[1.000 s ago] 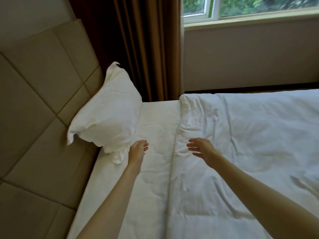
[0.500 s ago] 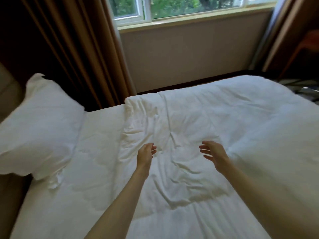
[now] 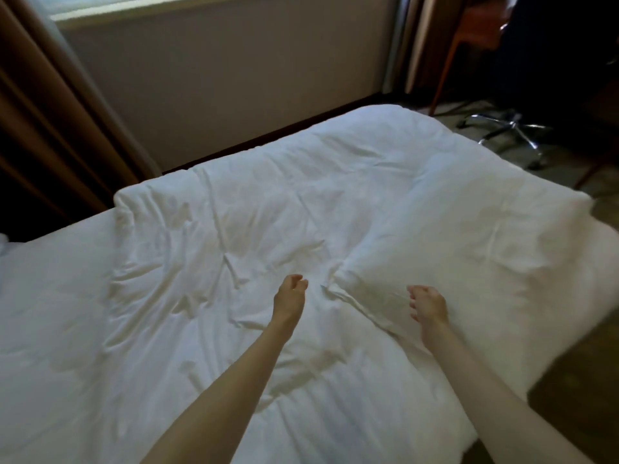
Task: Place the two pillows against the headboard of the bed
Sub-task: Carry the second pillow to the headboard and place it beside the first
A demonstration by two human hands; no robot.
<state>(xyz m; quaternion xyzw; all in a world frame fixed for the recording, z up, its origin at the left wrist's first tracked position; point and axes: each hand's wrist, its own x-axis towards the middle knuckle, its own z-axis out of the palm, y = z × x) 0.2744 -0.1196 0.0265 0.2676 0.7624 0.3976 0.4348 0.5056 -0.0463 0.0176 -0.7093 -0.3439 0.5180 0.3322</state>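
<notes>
Head view, pillow [image 3: 469, 229] lying on duvet [image 3: 201, 262], left hand [image 3: 289, 298] and right hand [image 3: 428, 304] held above it, fingers loosely curled, nothing gripped.

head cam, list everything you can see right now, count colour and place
pillow: one, white, lying on the duvet near the right edge of the bed
duvet: one, white, wrinkled, covering the bed
curtain: one, brown, far left
wall: one, beige, beyond the bed under the window sill
chair base: one, chrome, on the floor far right
orange chair: one, top right, partly in view
left hand: one, over the duvet, empty, fingers loosely curled
right hand: one, over the pillow's near edge, empty
</notes>
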